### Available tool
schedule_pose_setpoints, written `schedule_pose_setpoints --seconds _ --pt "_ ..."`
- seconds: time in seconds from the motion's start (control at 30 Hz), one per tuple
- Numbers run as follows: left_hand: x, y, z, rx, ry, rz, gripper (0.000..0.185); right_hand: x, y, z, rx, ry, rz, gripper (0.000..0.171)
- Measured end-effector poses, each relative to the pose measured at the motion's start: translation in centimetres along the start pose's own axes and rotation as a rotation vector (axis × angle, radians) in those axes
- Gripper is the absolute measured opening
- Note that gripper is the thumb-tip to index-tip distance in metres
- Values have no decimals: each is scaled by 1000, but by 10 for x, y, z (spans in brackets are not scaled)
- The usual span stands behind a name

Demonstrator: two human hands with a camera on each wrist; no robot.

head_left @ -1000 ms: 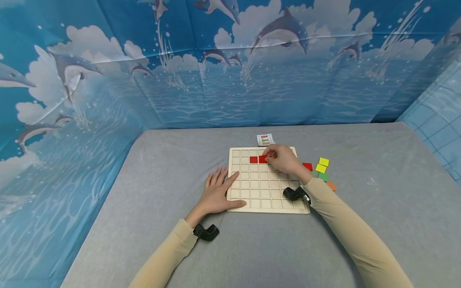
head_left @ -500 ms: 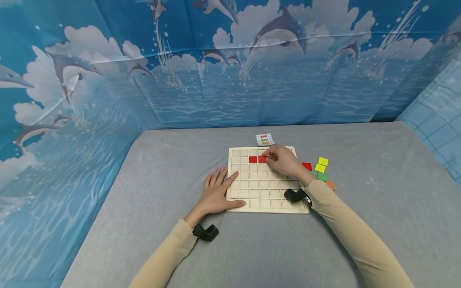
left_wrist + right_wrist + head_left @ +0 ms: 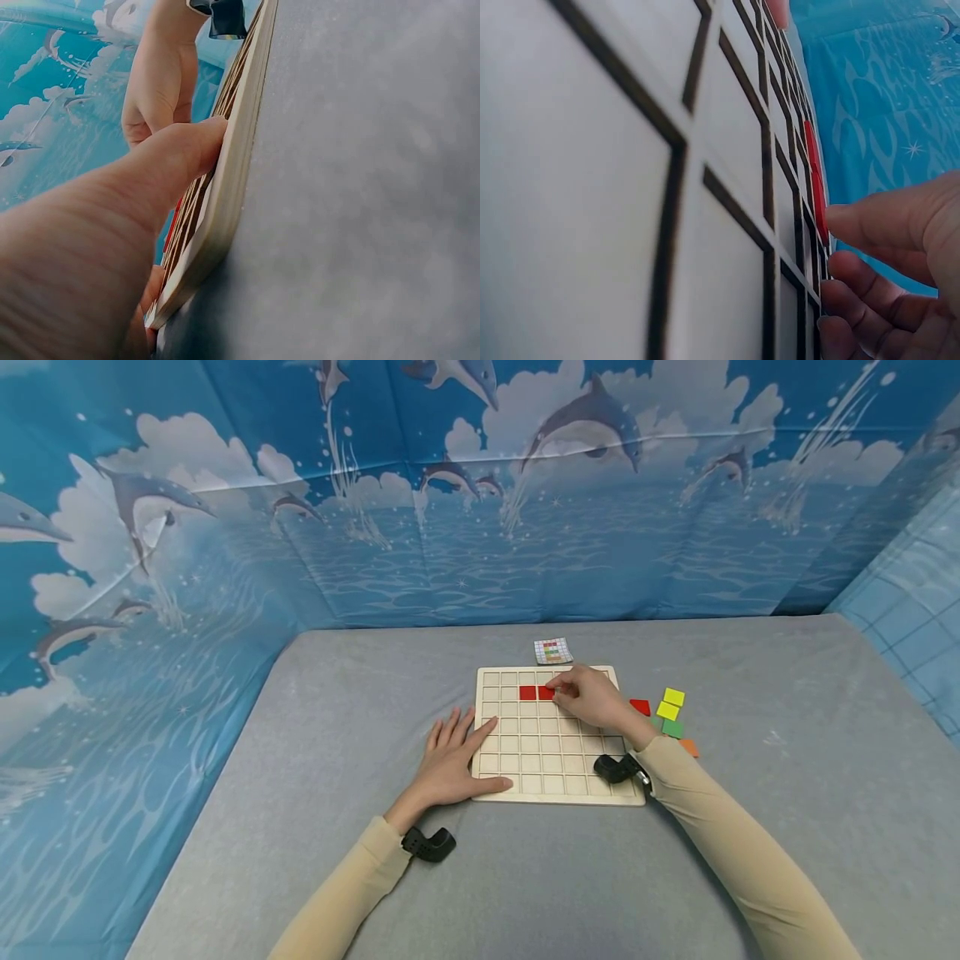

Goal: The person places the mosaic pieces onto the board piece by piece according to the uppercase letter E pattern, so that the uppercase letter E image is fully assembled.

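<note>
A pale wooden grid board (image 3: pixel 551 792) lies on the table, its square cells framed by raised ridges. Two red square tiles sit side by side near its far edge, the left tile (image 3: pixel 528 692) and the right tile (image 3: pixel 546 692). My right hand (image 3: pixel 588 695) bends over the right tile, thumb and index finger at its right edge; the right wrist view has the thumb (image 3: pixel 847 219) against the red. My left hand (image 3: pixel 447 771) spreads over the board's left side, index finger and thumb on the wood. In the left wrist view the left thumb (image 3: pixel 196 142) rests over the near rim.
Right of the board lie loose tiles: a red tile (image 3: pixel 640 707), yellow tiles (image 3: pixel 673 697), green ones (image 3: pixel 672 728) and an orange tile (image 3: pixel 688 747), partly behind the right forearm. A small patterned card (image 3: pixel 552 651) lies beyond the board. A blue dolphin-print curtain (image 3: pixel 480 568) hangs behind the grey table (image 3: pixel 360 693).
The right hand stays at the right red tile, its fingers and wrist shifting only slightly. The left hand and board keep their places.
</note>
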State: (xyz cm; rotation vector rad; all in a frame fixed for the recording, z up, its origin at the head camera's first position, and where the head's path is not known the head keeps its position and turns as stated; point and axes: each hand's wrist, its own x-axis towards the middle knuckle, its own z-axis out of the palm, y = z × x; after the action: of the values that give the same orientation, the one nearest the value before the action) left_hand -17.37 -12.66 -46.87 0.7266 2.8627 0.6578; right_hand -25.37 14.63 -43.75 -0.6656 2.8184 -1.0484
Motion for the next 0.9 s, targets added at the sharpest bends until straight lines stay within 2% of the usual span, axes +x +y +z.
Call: schedule_pose_setpoints --seconds 0.3,0.6,0.73,0.9 --pt "0 0 -2 5 -5 -2 92 -7 0 -4 50 -12 -13 24" --pt "0 2 -1 4 3 14 91 -28 8 -18 147 -44 20 27" --pt "0 2 -1 5 5 15 92 -40 13 -25 120 -21 62 26" --pt "0 2 -1 6 9 16 92 -54 23 -37 15 45 96 24"
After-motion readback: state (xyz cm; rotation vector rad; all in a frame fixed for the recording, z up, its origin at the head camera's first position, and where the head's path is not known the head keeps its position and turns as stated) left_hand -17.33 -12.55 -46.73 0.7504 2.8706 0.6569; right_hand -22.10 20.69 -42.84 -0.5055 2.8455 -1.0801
